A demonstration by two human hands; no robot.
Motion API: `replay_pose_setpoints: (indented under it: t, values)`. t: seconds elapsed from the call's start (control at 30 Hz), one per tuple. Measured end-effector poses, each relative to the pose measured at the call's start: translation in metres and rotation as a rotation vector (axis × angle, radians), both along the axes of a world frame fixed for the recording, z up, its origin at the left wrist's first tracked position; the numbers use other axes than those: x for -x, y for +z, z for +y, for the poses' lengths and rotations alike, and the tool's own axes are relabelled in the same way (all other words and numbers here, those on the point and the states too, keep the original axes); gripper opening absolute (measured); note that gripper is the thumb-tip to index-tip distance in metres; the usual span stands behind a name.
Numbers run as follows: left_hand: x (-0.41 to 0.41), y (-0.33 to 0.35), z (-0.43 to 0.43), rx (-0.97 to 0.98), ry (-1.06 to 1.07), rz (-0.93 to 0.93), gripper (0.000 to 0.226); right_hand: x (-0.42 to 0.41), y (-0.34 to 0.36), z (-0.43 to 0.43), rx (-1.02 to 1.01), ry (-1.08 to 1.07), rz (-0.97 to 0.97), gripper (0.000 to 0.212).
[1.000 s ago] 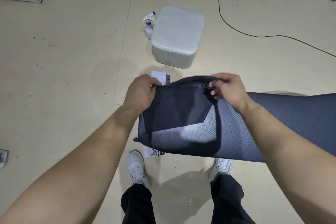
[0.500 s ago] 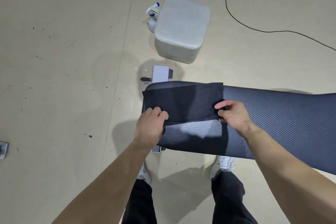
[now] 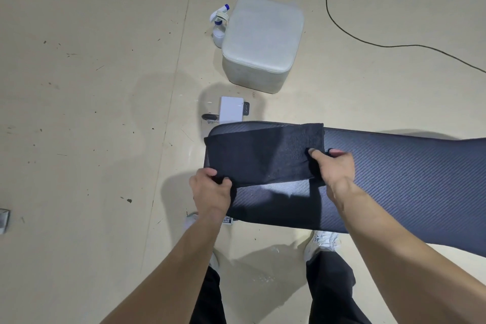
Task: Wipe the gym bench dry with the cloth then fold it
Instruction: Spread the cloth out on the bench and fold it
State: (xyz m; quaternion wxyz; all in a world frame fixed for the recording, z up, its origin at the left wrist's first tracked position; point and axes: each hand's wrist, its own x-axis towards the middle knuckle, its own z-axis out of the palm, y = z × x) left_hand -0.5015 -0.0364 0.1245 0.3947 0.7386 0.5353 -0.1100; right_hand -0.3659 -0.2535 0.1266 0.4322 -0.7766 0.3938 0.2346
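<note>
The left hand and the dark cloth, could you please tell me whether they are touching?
Touching. The head view shows the left hand gripping the cloth at its near left corner, fingers curled round the edge.

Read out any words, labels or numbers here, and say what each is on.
No text reads clearly.
Sticker under the bench: a square code, print too small.
Black tag on the white box: blurred.
Marks on the right shoe: blurred.

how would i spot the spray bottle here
From the dark gym bench, look beyond its end to the pale square stool on the floor. The spray bottle stands beside the stool's left edge. It is small, white, with a blue nozzle tip.
</note>
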Motion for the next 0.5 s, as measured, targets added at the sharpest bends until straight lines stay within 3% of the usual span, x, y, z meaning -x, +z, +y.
replay_pose_setpoints:
  t: [0.13, 0.33, 0.5]
  values:
    - [-0.015, 0.0, -0.004, 0.118, 0.301, 0.005, 0.045, -0.008, -0.003, 0.008, -0.119, -0.063, 0.044, 0.031]
    - [-0.021, -0.001, 0.001, 0.131, 0.307, 0.01, 0.037, -0.02, 0.002, 0.012, -0.14, 0.043, 0.017, 0.022]
    - [-0.02, 0.001, 0.005, 0.287, 0.474, -0.084, 0.034, -0.023, 0.005, 0.009, -0.286, 0.131, -0.064, 0.021]
